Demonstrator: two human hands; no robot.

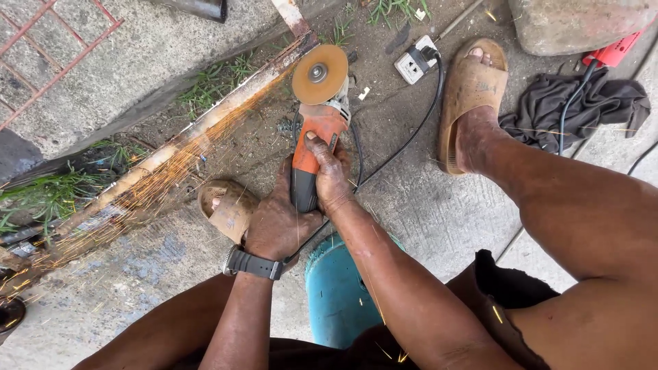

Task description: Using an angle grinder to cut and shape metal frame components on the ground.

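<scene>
— Where to find the angle grinder?

— Centre of view, low over the concrete floor. Gripped twice: left hand wrapped tight round the grey rear of the body, right hand clenched over the orange neck just ahead of it.

— Why gripped twice?

— Probably to steady the disc, set edge-on against the upper end of the rusty steel bar. Angled so as to throw the sparks down-left along the bar, away from the legs.

— And the left sandal?

— Planted just beside the bar's near edge; touching or not, hard to tell. Likely bracing it.

— Any room to move?

— Open along the bar toward the lower left, apart from the sparks. Tight on the far side: grass and a sloping concrete slab right behind the bar. Blocked close in by a blue drum between the knees.

— Anything to mind on the right?

— Black cable curving from the grinder's tail up to a white socket block, near the disc but apart from it. Further right, the other sandal and a dark cloth, well clear.
</scene>
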